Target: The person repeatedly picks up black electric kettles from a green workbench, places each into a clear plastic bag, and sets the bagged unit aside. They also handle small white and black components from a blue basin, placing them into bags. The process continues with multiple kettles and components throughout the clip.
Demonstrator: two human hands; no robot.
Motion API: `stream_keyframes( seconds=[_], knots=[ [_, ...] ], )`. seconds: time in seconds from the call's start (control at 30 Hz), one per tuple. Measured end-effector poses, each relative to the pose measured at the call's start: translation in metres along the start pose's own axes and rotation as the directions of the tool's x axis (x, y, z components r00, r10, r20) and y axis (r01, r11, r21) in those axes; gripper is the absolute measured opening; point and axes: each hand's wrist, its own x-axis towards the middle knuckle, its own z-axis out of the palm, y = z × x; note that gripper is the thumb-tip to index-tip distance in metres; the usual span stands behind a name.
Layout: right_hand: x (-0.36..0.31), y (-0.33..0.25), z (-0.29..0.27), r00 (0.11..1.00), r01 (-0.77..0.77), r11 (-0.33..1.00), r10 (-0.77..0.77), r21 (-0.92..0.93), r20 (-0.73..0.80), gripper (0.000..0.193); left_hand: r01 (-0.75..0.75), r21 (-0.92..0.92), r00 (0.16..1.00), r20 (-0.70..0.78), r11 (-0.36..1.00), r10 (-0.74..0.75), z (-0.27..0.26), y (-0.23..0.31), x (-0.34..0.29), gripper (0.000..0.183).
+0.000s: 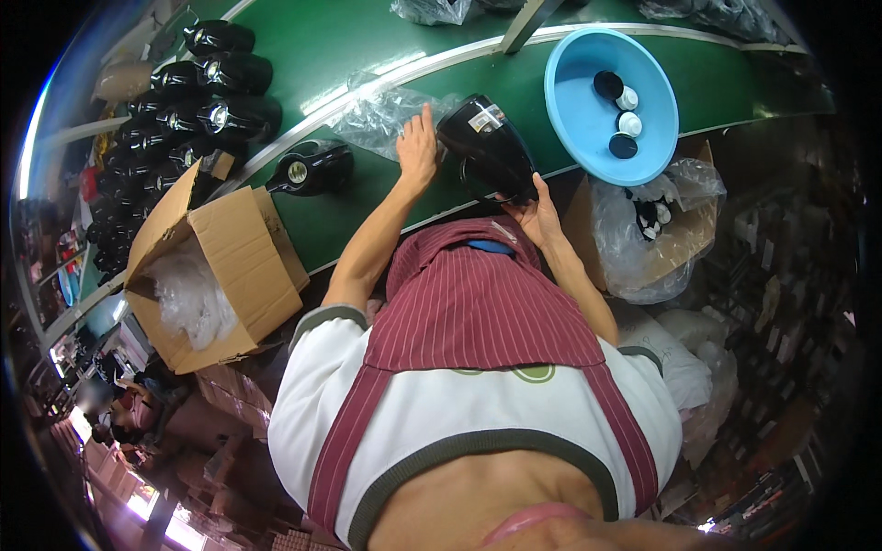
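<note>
My right grip (pixel 540 215) has the black vessel (pixel 489 147) by its near end, likely for control; left grip (pixel 418 148) open alongside.

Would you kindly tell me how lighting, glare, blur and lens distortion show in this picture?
Head view: white glare on the green work surface; the white rail bent into an arc; black corners around the fisheye image; the black container dark but clearly outlined; at lower left, overexposed bright patches and a blurred distant head.
</note>
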Motion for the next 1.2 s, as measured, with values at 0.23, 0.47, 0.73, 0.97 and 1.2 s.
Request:
stream_keyframes(
  seconds=[0.23,0.47,0.73,0.97,1.2],
  knots=[
    [-0.018,-0.002,0.008,0.983,0.181,0.972,-0.182,-0.148,0.010,0.050,0.247,-0.628,0.963,0.071,0.738,-0.261,-0.024,-0.028,0.025,0.029],
    [0.019,0.014,0.030,0.892,0.356,0.672,-0.452,-0.649,0.022,0.065,-0.064,-0.713,0.993,-0.112,0.698,-0.023,-0.054,-0.040,0.020,0.025],
    [0.009,0.014,0.048,0.999,-0.033,0.985,0.030,0.170,0.020,0.045,-0.651,-0.360,0.754,-0.208,0.668,0.623,-0.111,0.066,-0.013,0.029],
    [-0.057,-0.060,0.059,0.996,0.050,0.957,-0.068,0.285,0.054,0.060,-0.684,-0.405,0.716,-0.533,0.607,0.451,-0.179,0.091,0.032,0.033],
    [-0.056,-0.113,0.073,0.963,0.268,0.845,-0.254,0.462,-0.093,0.051,-0.922,-0.361,0.200,-0.754,-0.141,0.626,-0.186,0.211,0.001,0.032]
  ],
)
